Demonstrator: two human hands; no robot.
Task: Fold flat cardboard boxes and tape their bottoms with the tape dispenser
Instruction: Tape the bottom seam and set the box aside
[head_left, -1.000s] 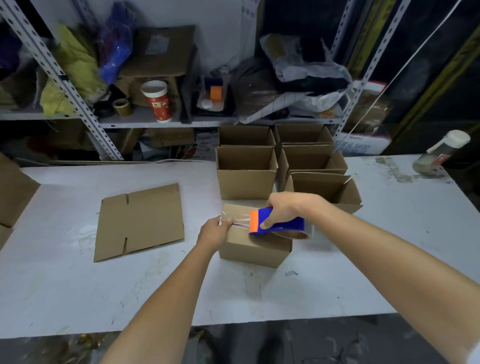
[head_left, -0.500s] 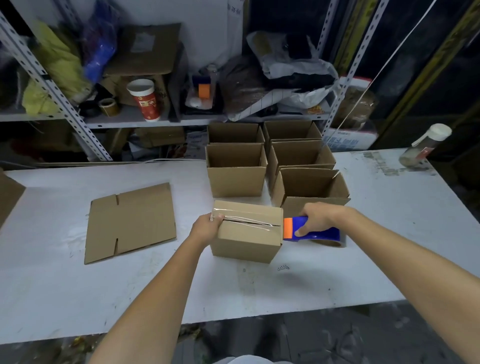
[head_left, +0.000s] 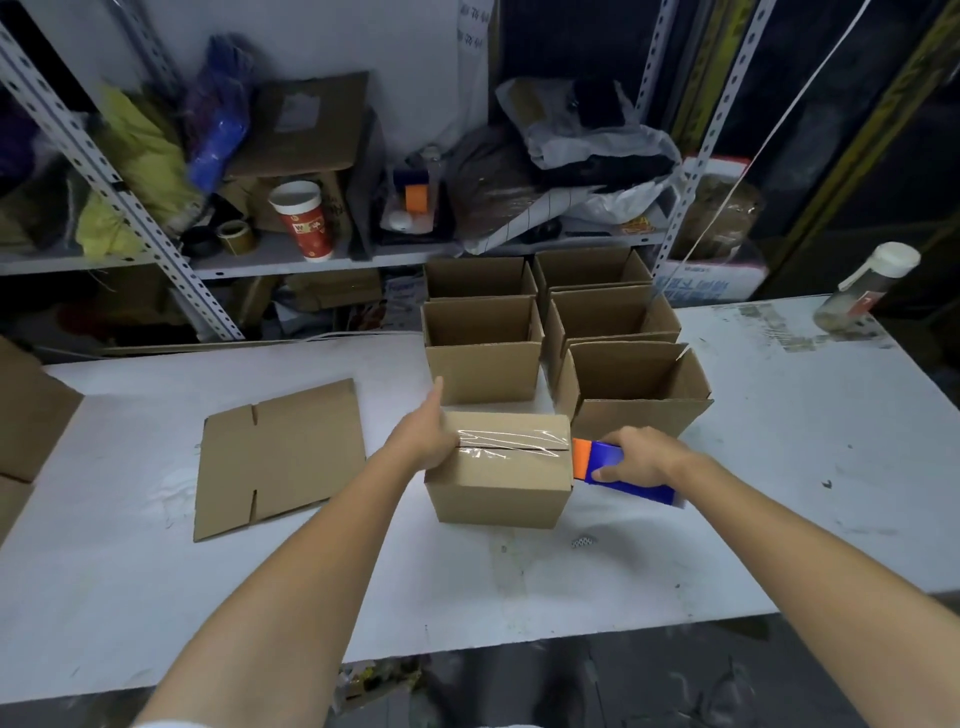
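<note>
Box (head_left: 498, 478) bottom-up at mid-table (head_left: 156, 597), seam taped, cut pending.
Tape strip (head_left: 511, 441) spans the seam; right hand (head_left: 641, 457), fingers clamped round the blue tape dispenser (head_left: 618, 470), holds its orange end at the box's right wall, probably to press the tail down and tear it. Left hand (head_left: 423, 441) braces the left end against sliding, thumb stretched out, other fingers' curl unreadable.

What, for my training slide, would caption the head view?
Left hand steadies a taped cardboard box; right hand holds the tape dispenser beside it.
</note>
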